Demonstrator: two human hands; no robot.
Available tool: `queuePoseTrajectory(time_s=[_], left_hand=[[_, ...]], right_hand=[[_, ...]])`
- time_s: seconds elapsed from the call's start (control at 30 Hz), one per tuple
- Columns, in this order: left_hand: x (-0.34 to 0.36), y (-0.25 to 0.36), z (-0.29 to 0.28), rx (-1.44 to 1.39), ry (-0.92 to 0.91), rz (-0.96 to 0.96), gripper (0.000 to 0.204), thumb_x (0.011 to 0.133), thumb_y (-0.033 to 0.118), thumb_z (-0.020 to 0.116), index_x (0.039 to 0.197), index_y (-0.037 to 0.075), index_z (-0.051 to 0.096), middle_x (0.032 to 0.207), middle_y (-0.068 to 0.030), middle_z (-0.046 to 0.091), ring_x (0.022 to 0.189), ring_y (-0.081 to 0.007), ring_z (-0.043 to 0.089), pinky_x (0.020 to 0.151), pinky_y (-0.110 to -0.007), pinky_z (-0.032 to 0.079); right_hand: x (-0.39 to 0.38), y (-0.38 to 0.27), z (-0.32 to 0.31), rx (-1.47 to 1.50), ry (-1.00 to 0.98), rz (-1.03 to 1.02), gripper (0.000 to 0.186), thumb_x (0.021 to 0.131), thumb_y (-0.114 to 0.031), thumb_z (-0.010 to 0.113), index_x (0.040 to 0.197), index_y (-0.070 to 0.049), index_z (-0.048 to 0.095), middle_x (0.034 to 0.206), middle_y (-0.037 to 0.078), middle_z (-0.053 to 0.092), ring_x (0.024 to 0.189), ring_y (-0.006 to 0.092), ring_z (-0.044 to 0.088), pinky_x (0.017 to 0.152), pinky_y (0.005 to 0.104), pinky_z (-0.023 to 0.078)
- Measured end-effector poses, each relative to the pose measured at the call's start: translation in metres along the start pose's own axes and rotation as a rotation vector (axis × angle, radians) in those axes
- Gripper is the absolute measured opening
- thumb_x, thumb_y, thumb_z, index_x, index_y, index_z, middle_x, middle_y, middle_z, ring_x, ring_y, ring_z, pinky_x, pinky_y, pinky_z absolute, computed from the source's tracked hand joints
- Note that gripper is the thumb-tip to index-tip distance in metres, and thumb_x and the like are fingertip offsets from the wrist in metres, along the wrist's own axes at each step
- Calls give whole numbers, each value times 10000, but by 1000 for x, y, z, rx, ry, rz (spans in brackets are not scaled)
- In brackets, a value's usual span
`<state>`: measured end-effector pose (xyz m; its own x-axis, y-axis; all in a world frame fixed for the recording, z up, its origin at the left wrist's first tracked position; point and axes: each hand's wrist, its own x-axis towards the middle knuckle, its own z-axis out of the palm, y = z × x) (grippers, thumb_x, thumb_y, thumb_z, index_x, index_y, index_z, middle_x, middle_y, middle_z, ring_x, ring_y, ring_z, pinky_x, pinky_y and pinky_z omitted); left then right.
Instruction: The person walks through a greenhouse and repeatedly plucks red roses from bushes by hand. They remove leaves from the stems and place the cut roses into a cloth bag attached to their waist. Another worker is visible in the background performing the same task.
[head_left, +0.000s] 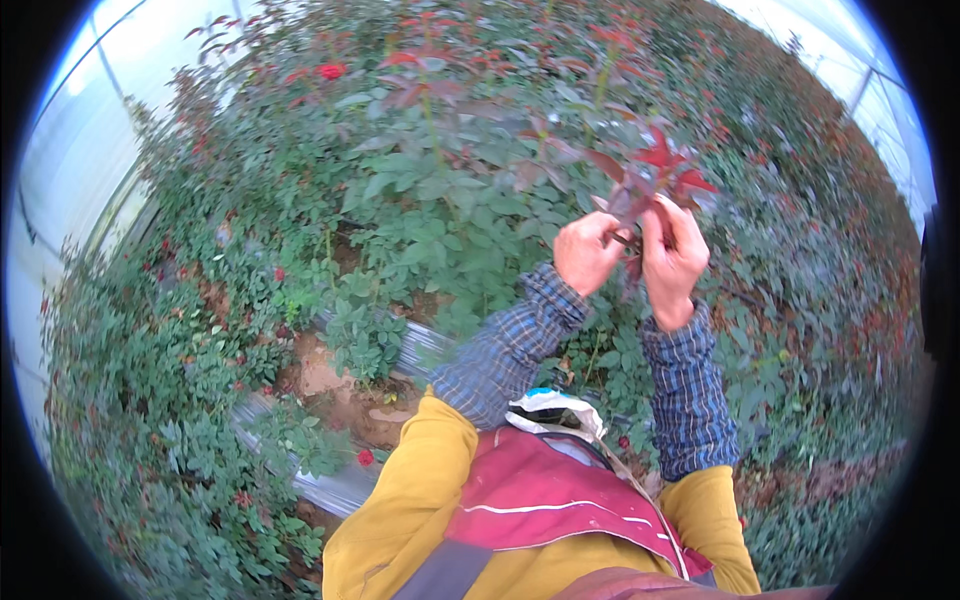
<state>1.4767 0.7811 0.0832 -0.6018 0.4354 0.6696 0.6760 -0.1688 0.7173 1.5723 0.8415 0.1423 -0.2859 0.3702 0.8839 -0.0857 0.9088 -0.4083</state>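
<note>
"Pinching what, exactly, up there among the leaves?"

"A rose shoot (632, 198) with dark red young leaves. It stands at the upper right of the view, in front of the bushes, with both hands just below its brightest leaves."

"How is each hand set?"

"The left hand (587, 252) is curled nearly closed, thumb and forefinger brought together on the shoot. The right hand (674, 250) is beside it, thumb and forefinger pinched on the same growth, its other fingers loosely folded. Blur and overlapping leaves hide the exact contact, so I can't tell whether each tip is on stem or leaf."

"How would it handle?"

"Light, I'd judge, with almost no weight to bear. The young leaves look thin and soft, likely to bruise or tear if squeezed. The stem should be springier, and being a rose it may carry thorns, though none can be made out."

"So where would you hold it?"

"By the stem beneath the leaf cluster, between fingertips, with a light pinch."

"And lower down?"

"A white bag (541, 401) by the magenta apron (545, 490), and plastic sheeting (335, 494) beside bare soil."
</note>
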Motion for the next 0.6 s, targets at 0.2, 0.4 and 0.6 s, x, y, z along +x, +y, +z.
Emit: queuePoseTrajectory(time_s=[0.2, 0.4, 0.6], left_hand=[[2, 3, 5, -55, -33, -13, 121, 751, 167, 676, 782, 52, 651, 703, -100, 624, 612, -258, 617, 546, -356, 465], [5, 5, 7, -78, -58, -20, 136, 755, 178, 682, 787, 51, 646, 726, -88, 635, 628, -258, 619, 561, -355, 467], [33, -10, 13, -39, -139, 28, 266, 787, 243, 678, 971, 51, 674, 735, -84, 657, 631, -194, 618, 574, -315, 467]], right_hand=[[-11, 8, 4, 200, 150, 124, 151, 801, 4, 687, 944, 8, 637, 768, 27, 627, 651, 63, 585, 570, 206, 474], [-10, 7, -2, 70, 80, 97, 88, 826, -20, 665, 893, 9, 615, 726, 15, 591, 602, 60, 535, 531, 219, 439], [-34, 26, -16, 328, 236, 441, 50, 855, -26, 635, 874, -17, 589, 741, -37, 543, 629, 33, 480, 547, 184, 390]])
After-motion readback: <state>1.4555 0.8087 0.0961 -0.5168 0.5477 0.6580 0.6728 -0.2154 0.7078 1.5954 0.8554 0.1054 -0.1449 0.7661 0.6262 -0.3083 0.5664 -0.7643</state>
